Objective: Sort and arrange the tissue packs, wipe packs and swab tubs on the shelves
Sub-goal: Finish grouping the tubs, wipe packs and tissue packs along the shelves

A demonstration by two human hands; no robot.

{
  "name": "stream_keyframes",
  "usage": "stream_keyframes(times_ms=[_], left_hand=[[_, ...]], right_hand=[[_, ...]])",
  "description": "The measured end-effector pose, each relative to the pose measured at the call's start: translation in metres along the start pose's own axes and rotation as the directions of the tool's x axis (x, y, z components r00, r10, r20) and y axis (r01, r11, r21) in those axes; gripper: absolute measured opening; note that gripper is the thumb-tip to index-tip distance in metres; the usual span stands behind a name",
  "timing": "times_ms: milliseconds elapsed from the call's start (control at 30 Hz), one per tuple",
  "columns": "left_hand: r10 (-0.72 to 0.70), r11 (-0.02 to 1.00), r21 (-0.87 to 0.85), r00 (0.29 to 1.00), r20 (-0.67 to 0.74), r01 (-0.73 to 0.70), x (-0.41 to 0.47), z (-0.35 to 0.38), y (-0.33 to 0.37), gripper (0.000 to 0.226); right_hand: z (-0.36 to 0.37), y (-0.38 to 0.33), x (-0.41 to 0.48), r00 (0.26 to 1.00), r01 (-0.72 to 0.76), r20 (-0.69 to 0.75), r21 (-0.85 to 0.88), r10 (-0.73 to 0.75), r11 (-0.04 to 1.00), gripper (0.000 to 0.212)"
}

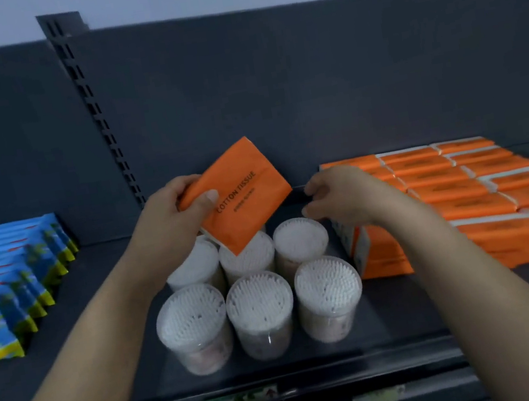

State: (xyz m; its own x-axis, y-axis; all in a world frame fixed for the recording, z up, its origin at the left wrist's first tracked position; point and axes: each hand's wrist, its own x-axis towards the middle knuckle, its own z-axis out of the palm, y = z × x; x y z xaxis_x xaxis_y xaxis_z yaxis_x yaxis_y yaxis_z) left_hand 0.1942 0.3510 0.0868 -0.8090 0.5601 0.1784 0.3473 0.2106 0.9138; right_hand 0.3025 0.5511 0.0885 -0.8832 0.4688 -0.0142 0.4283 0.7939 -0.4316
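My left hand (173, 214) grips an orange tissue pack (241, 197) by its left end and holds it tilted above the swab tubs. Several clear swab tubs (260, 308) stand in two rows on the dark shelf (79, 333). My right hand (338, 195) hovers just right of the held pack with loosely curled fingers and holds nothing. It is above the left edge of the stacked orange tissue packs (464, 203). Blue wipe packs (8, 275) lie overlapped at the left.
A dark back panel with a slotted upright (96, 112) rises behind the shelf. The shelf's front rail (252, 396) carries price labels. Bare shelf lies between the wipe packs and the tubs.
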Motion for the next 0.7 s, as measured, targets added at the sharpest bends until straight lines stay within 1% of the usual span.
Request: stream_keyframes(times_ms=[67,133,267,400,500,567,633,700], left_hand=[[0.047,0.999,0.001,0.999,0.022,-0.047,0.0,0.007,0.007,0.026],[0.096,0.995,-0.023,0.994,0.054,-0.095,0.001,0.019,0.015,0.024],[0.18,0.982,-0.097,0.969,0.172,-0.165,0.0,0.059,0.031,0.024],[0.223,0.973,-0.133,0.92,0.321,-0.189,-0.004,0.107,0.046,0.03],[0.268,0.96,-0.038,0.871,0.412,-0.277,-0.006,0.139,0.052,0.032],[0.255,0.949,0.045,0.841,0.478,-0.313,-0.008,0.156,0.053,0.034],[0.223,0.937,0.114,0.816,0.534,-0.33,-0.012,0.168,0.051,0.032],[0.197,0.911,0.205,0.816,0.544,-0.357,-0.017,0.181,0.047,0.03]], right_hand=[[-0.009,0.007,-0.013,0.986,0.032,-0.161,0.011,-0.03,0.999,0.021],[-0.019,0.019,-0.032,0.97,0.018,-0.242,0.01,-0.015,1.0,0.014],[-0.04,0.06,-0.074,0.925,-0.107,-0.367,-0.01,0.096,0.994,0.019],[-0.055,0.104,-0.115,0.877,-0.243,-0.432,-0.015,0.213,0.97,0.023],[-0.062,0.13,-0.134,0.855,-0.28,-0.449,0.022,0.26,0.96,0.023],[-0.066,0.145,-0.138,0.855,-0.271,-0.446,0.053,0.266,0.961,0.022],[-0.069,0.158,-0.136,0.863,-0.233,-0.445,0.065,0.237,0.97,0.021],[-0.072,0.169,-0.132,0.879,-0.174,-0.44,0.059,0.182,0.983,0.019]])
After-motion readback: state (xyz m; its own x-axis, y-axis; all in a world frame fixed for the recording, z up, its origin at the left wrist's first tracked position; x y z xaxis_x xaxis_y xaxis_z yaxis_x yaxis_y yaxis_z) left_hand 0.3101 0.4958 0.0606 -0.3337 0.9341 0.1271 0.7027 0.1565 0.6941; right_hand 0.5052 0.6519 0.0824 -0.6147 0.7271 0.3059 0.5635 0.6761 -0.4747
